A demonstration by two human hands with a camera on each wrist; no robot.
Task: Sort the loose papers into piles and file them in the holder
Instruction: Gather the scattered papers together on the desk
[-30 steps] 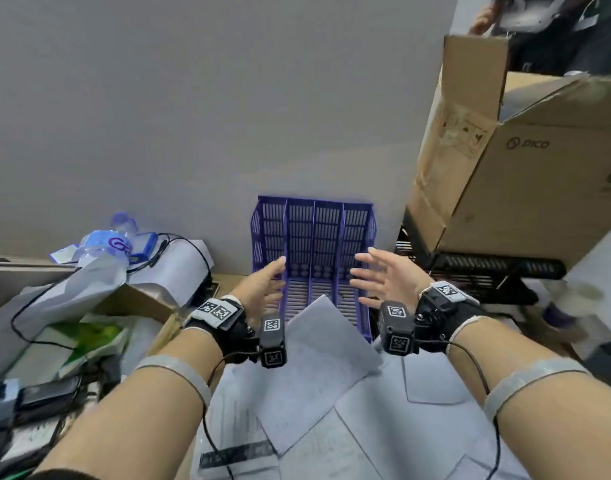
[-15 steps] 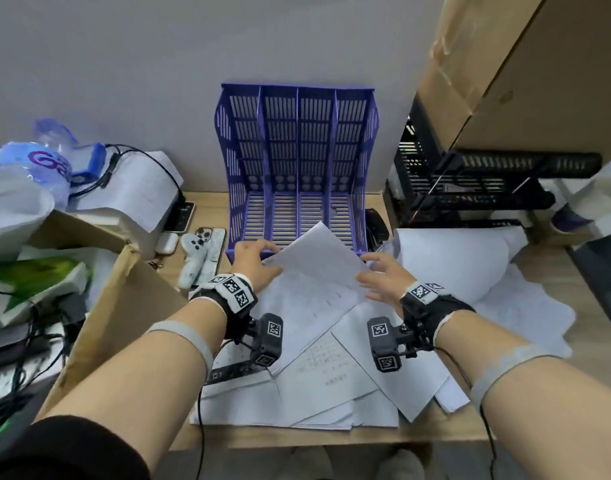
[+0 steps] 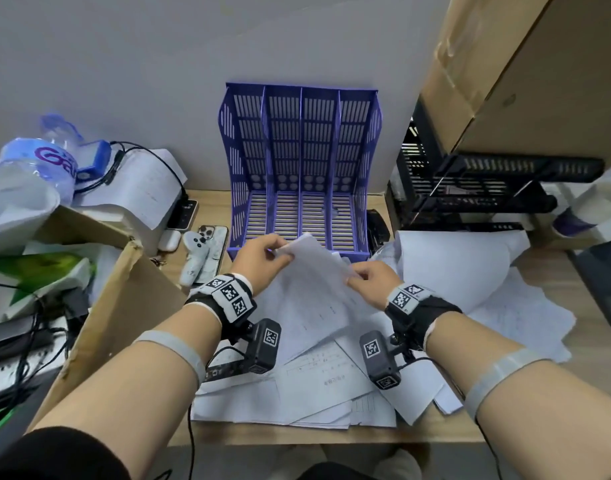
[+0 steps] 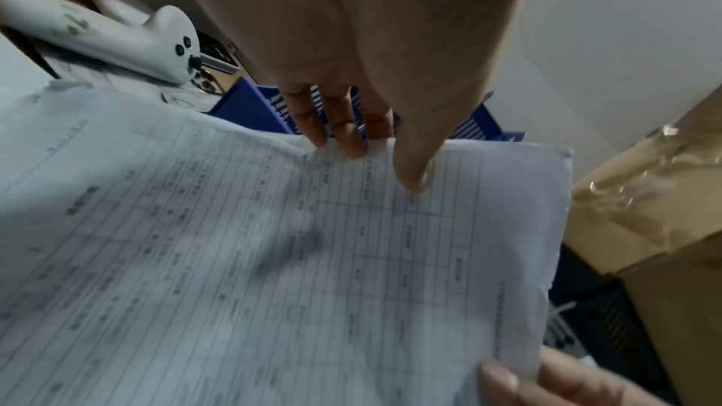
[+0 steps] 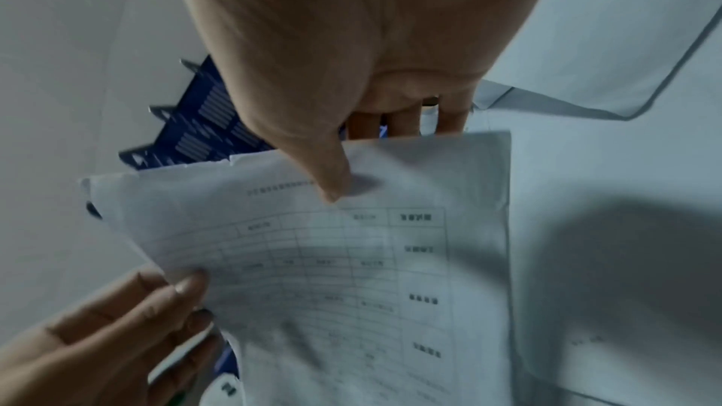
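A blue slotted file holder [image 3: 300, 161] stands against the wall, its compartments holding no papers. Loose white printed sheets [image 3: 318, 382] lie scattered on the wooden desk in front of it. Both hands lift the top sheet [image 3: 311, 289] just before the holder. My left hand [image 3: 262, 259] pinches its far corner, thumb on top and fingers behind [image 4: 343, 135]. My right hand [image 3: 370, 278] pinches the sheet's right edge, thumb on the printed side [image 5: 332, 178]. The sheet [image 4: 273, 258] carries a printed table [image 5: 351, 258].
A phone and a white controller [image 3: 196, 251] lie left of the holder. An open cardboard box [image 3: 124, 306] and cables crowd the left. A black tray rack [image 3: 487, 188] under a large cardboard box [image 3: 539, 64] stands at the right, with a curled sheet [image 3: 456, 265] before it.
My head view dropped from the wall to the desk. Both hands came down from in front of the holder onto the top sheet, took hold of it and raised its far end.
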